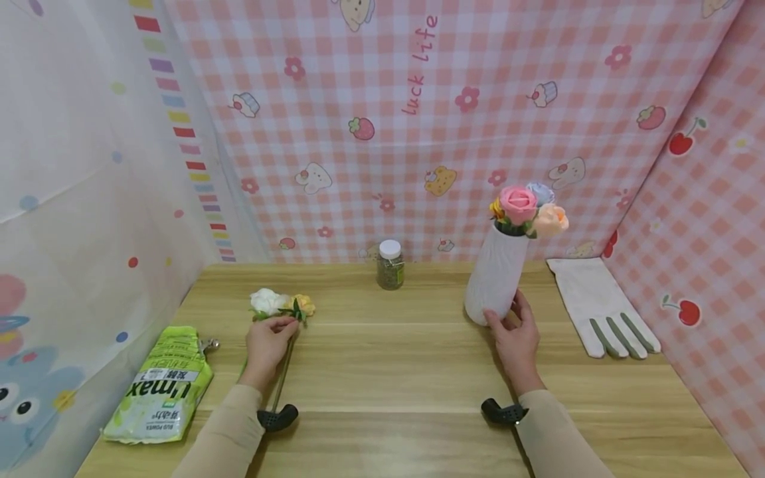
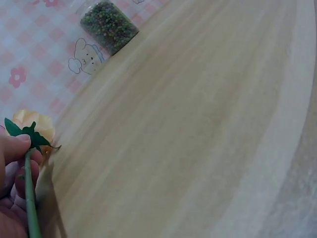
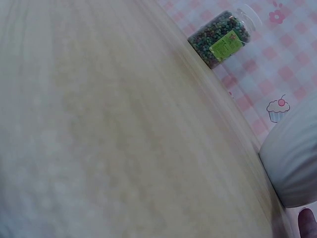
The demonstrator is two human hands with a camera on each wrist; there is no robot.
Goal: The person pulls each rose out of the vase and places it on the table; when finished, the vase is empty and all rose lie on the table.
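Between thumb and fingers my left hand (image 1: pixel 269 348) pinches the green stem (image 2: pixel 30 198) of a yellow artificial rose (image 1: pixel 302 305), just beneath its flower head. A white artificial rose (image 1: pixel 267 301) lies beside it on the table, its stem partly hidden by the hand. On the right, a white ribbed vase (image 1: pixel 497 275) holds several artificial roses, including a pink one (image 1: pixel 518 204) and a peach one (image 1: pixel 550 220). My right hand (image 1: pixel 518 342) grips the vase low down, thumb at the left of its base and fingers at the right side. In the right wrist view only a fingertip (image 3: pixel 307 223) shows below the vase.
A white-capped jar of small coloured pellets (image 1: pixel 391 267) stands at the back middle of the wooden table (image 1: pixel 382 378). A green and white bag (image 1: pixel 160 388) lies at the left. White gloves with green-grey fingers (image 1: pixel 592 302) lie at the right. Patterned cloth walls surround the table.
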